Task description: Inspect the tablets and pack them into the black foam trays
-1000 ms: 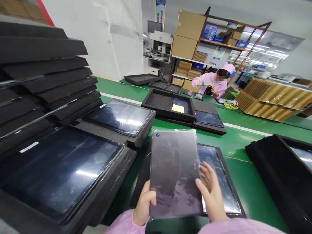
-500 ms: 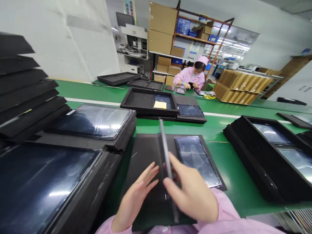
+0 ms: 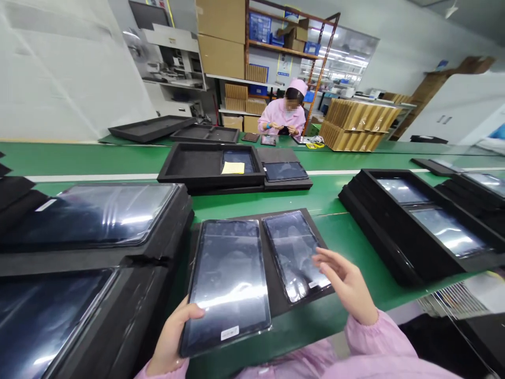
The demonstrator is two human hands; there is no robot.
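Note:
My left hand [image 3: 173, 331] grips the lower left edge of a dark glass screen panel [image 3: 229, 279], thumb on its face. The panel lies face up, tilted a little, over the left part of a black foam sheet [image 3: 276, 304]; a white label is near its lower edge. A second screen panel [image 3: 295, 252] rests on the sheet's right part, with a small label at its bottom. My right hand [image 3: 347, 284] is raised over that panel's right edge, fingers extended and holding nothing.
Stacked foam trays with large screens [image 3: 106, 216] fill the left side. A tray stack [image 3: 379, 237] stands at right. Beyond are a foam tray with a yellow note [image 3: 169, 171] and a smaller panel [image 3: 286, 171]. Across the table sits a person [image 3: 282, 113].
The panel that stood on edge in my right hand now lies face up in my left. My right hand has let go and moved right. The view has shifted right.

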